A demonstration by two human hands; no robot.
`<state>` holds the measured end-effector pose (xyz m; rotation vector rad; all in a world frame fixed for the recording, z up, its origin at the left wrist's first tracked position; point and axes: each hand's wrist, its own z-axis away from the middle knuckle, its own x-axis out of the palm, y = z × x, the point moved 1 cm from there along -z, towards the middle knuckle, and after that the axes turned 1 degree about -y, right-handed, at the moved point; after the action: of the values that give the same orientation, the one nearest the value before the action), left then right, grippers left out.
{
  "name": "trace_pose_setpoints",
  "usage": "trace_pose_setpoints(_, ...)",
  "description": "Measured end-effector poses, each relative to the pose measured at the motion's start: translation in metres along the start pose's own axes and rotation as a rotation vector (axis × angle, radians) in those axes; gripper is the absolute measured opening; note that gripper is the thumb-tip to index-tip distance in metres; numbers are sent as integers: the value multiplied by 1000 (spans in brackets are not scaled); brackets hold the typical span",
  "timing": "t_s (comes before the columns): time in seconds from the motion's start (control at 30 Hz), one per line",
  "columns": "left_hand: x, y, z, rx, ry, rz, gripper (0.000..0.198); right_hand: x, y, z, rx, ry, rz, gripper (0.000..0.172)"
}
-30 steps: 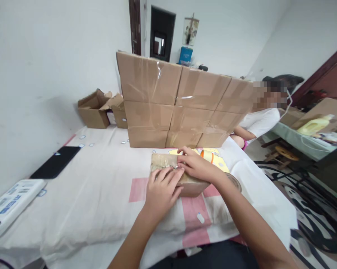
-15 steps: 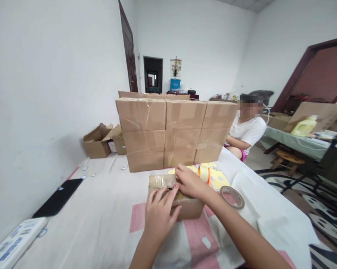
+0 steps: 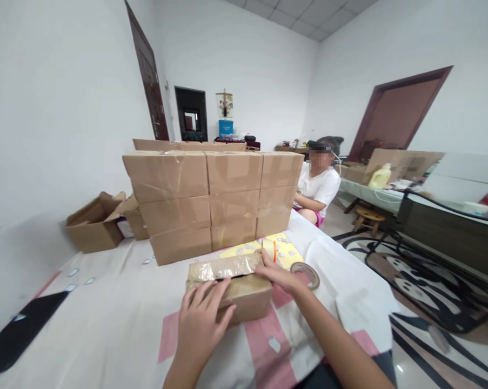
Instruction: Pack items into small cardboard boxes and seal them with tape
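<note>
A small cardboard box lies on the cloth before me, with shiny clear tape across its raised top flap. A dark gap shows along the flap's front edge. My left hand rests on the box's left front part, fingers stretched and apart over the top, thumb against the front side. At the right end, my right hand grips the flap and box edge, its fingertips partly hidden. Just behind that hand stands a roll of tape with an orange rim. A brown tape roll lies flat to the right.
Behind the box rises a wall of stacked cardboard boxes. Open cartons stand at the back left. A black flat object lies at the left on the tablecloth. A person in a white shirt sits beyond the stack.
My view has swung to the right and up. My right hand has moved from the top middle of the box to its right end, uncovering the taped flap. The left hand stays on the box.
</note>
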<state>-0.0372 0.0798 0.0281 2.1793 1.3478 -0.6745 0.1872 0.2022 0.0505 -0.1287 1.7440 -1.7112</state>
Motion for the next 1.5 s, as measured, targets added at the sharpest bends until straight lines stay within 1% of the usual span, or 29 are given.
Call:
trace_pose_setpoints(0.1, -3, -13, 2, 112, -66, 6, 45, 1, 23, 27, -153, -209, -171, 120)
trace_pose_setpoints(0.13, -4, -18, 2, 150, -101, 18, 47, 3, 29, 37, -183, -246, -176, 134)
trace_pose_setpoints(0.17, -6, -23, 2, 178, -135, 34, 48, 5, 34, 47, -208, -255, -157, 144)
trace_pose_setpoints(0.2, -8, -27, 2, 194, -169, 56, 49, 9, 37, 57, -231, -231, -117, 150)
trace_pose_setpoints(0.27, -11, -32, 3, 199, -221, 107, 48, 22, 40, 75, -256, -107, -2, 156)
trace_pose_setpoints(0.3, -11, -32, 4, 195, -235, 133, 48, 30, 40, 84, -263, -27, 44, 156)
trace_pose_setpoints(0.37, -10, -30, 7, 189, -241, 181, 47, 46, 40, 96, -275, 130, 75, 148)
trace_pose_setpoints(0.4, -8, -28, 10, 180, -220, 197, 48, 52, 41, 101, -283, 196, 69, 142)
trace_pose_setpoints(0.43, -6, -25, 13, 157, -167, 205, 50, 57, 42, 104, -290, 252, 55, 136)
trace_pose_setpoints(0.47, -4, -23, 16, 117, -72, 210, 53, 59, 44, 106, -297, 297, 37, 131)
trace_pose_setpoints(0.5, -2, -23, 19, 58, 76, 219, 56, 58, 47, 108, -303, 333, 16, 127)
trace_pose_setpoints(0.53, -1, -24, 21, -16, 262, 234, 58, 54, 50, 109, -314, 366, -6, 123)
trace_pose_setpoints(0.57, 1, -26, 24, -103, 457, 261, 56, 46, 52, 110, -328, 404, -25, 120)
trace_pose_setpoints(0.6, 2, -30, 26, -199, 624, 303, 52, 35, 55, 111, -343, 457, -36, 119)
trace_pose_setpoints(0.63, 4, -36, 27, -299, 740, 353, 48, 20, 57, 114, -355, 533, -35, 118)
trace_pose_setpoints(0.67, 6, -41, 27, -403, 804, 403, 45, 2, 58, 117, -360, 633, -19, 119)
trace_pose_setpoints(0.7, 8, -48, 27, -509, 825, 449, 44, -18, 59, 121, -361, 748, 6, 121)
trace_pose_setpoints(0.77, 12, -59, 26, -713, 811, 541, 49, -64, 62, 131, -360, 982, 50, 121)
trace_pose_setpoints(0.83, 16, -66, 27, -863, 783, 618, 53, -110, 69, 140, -410, 1153, 28, 118)
trace_pose_setpoints(0.87, 18, -69, 28, -924, 761, 653, 53, -131, 76, 142, -414, 1200, 15, 115)
trace_pose_setpoints(0.93, 25, -71, 29, -1040, 708, 713, 49, -166, 93, 142, -360, 1262, -2, 113)
trace_pose_setpoints(1.0, 32, -70, 29, -1153, 654, 762, 43, -189, 114, 135, -254, 1292, 21, 116)
trace_pose_setpoints(1.07, 38, -68, 28, -1219, 621, 780, 40, -200, 133, 121, -159, 1285, 59, 118)
trace_pose_setpoints(1.13, 41, -66, 25, -1222, 614, 775, 39, -204, 148, 101, -104, 1246, 90, 119)
trace_pose_setpoints(1.2, 43, -65, 23, -1208, 612, 775, 40, -203, 157, 81, -80, 1197, 113, 121)
trace_pose_setpoints(1.33, 46, -66, 24, -1226, 582, 780, 42, -207, 164, 44, -73, 1146, 169, 121)
trace_pose_setpoints(1.43, 50, -67, 26, -1233, 544, 768, 44, -220, 165, 16, -62, 1139, 200, 122)
trace_pose_setpoints(1.5, 54, -67, 26, -1211, 531, 759, 45, -229, 164, -4, -32, 1138, 202, 124)
